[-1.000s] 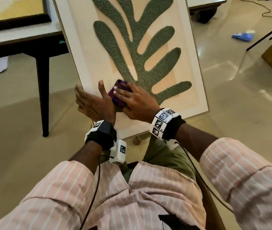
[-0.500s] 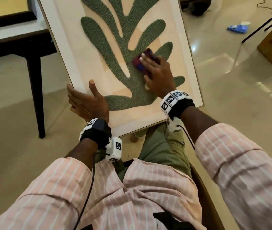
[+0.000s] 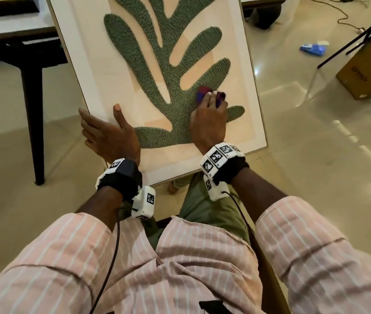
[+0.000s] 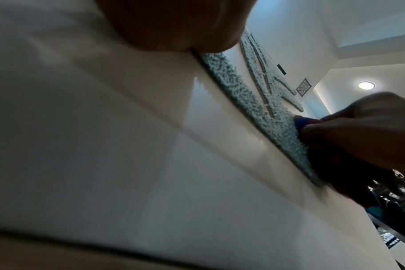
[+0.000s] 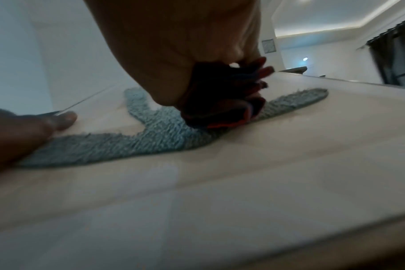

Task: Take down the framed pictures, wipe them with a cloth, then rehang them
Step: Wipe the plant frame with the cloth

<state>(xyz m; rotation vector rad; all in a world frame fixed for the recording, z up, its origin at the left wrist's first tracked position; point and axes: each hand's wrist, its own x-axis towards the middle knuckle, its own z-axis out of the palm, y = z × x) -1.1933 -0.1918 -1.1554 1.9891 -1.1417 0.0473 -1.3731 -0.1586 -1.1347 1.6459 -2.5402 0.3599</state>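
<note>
You are sitting with one framed picture [image 3: 89,71] propped in front of you, filling the upper middle of the head view, its lower edge sitting down by your knees and its top tilting away toward the upper edge of the frame. Your left hand [image 3: 109,134] is gripping the picture's lower left edge: the thumb is lying across the pale front (one thumbnail is showing near the middle left of the frame) while the four fingers are wrapping behind the border. Your right hand [image 3: 209,123] is sitting just right of centre, its fingers bunching around one crumpled cloth [image 3: 203,92] (dark purple, with red and blue folds) and pressing it onto the green textured leaf shape [image 3: 157,71]. In the right wrist view the cloth [image 5: 224,102] is wadding up under your palm at the centre of the frame, touching the leaf [image 5: 118,146], with your left thumb [image 5: 58,119] lying at the left edge. In the left wrist view the right hand [image 4: 370,131] is at the right side, with a sliver of blue cloth [image 4: 305,122] peeking out from the fingers. A second framed picture [image 3: 5,5] is lying on the one dark table [image 3: 32,91] in the upper left of the head view. One cardboard box [image 3: 365,71] is sitting at the right edge, and one blue packet [image 3: 313,49] is lying on the floor at the upper right.
</note>
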